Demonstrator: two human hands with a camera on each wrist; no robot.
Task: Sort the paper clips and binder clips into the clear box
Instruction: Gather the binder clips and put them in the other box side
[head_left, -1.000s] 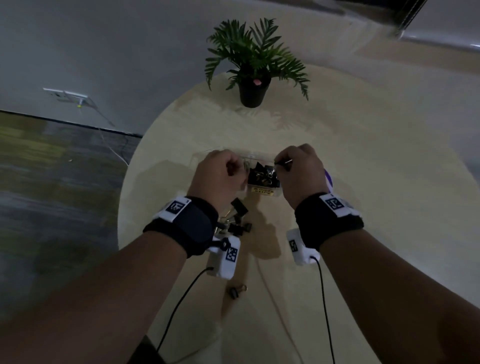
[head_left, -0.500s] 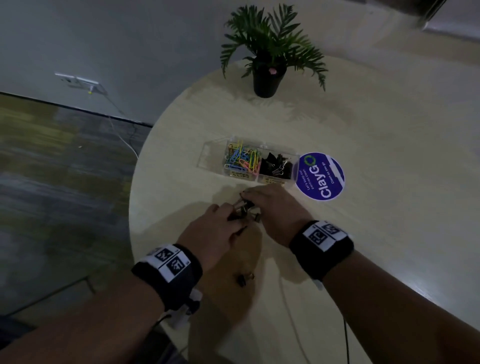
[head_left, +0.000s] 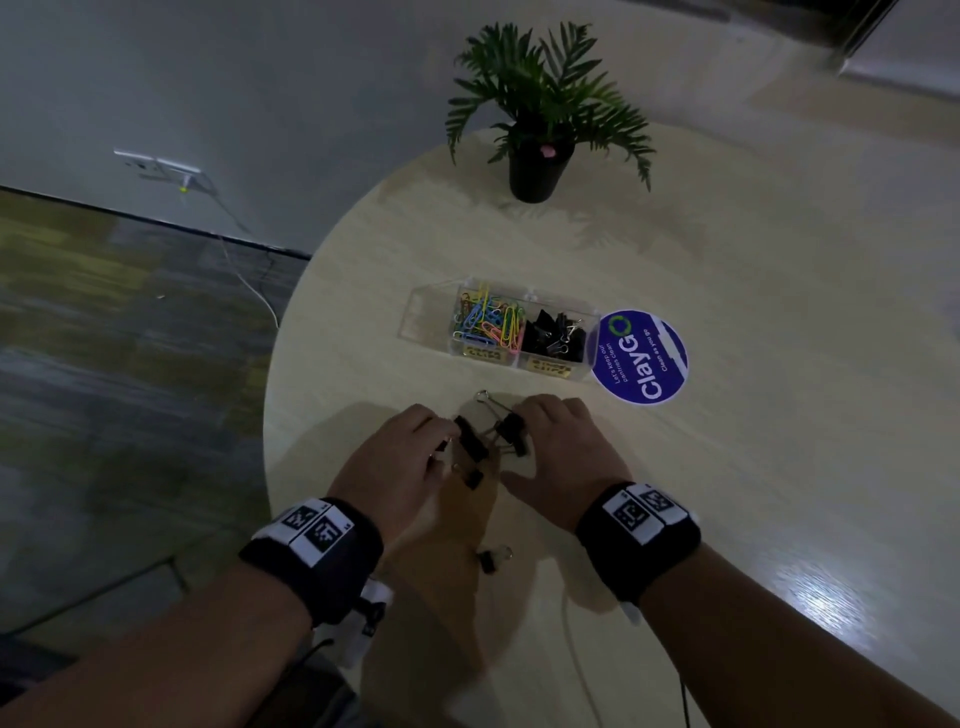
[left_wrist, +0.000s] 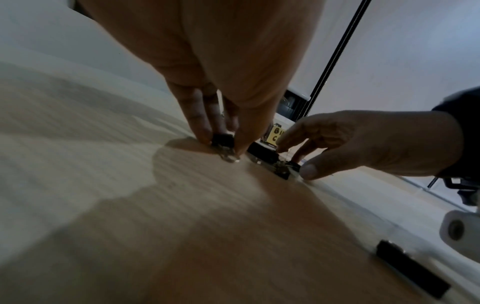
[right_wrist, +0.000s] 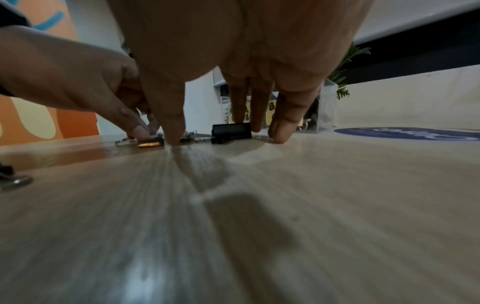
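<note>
A clear box (head_left: 415, 317) lies mid-table, with coloured paper clips (head_left: 488, 322) in its middle compartment and black binder clips (head_left: 553, 335) in its right one. Loose black binder clips (head_left: 470, 439) lie nearer me, between my hands. My left hand (head_left: 441, 441) pinches a small binder clip (left_wrist: 222, 139) between thumb and fingers, down on the table. My right hand (head_left: 519, 447) stands with spread, fairly straight fingers on the table, its thumb (right_wrist: 174, 133) and fingers on either side of another binder clip (right_wrist: 231, 130). One more binder clip (head_left: 491, 560) lies alone close to me.
A round blue ClayGo sticker (head_left: 641, 356) is on the table just right of the box. A potted plant (head_left: 540, 104) stands at the far edge. The round table's left edge (head_left: 267, 415) drops to the floor. Wrist cables (head_left: 576, 660) trail across the near tabletop.
Both hands have come back from the box to the loose binder clips near me. The left hand has taken hold of a small clip and the right hand has spread over another.
</note>
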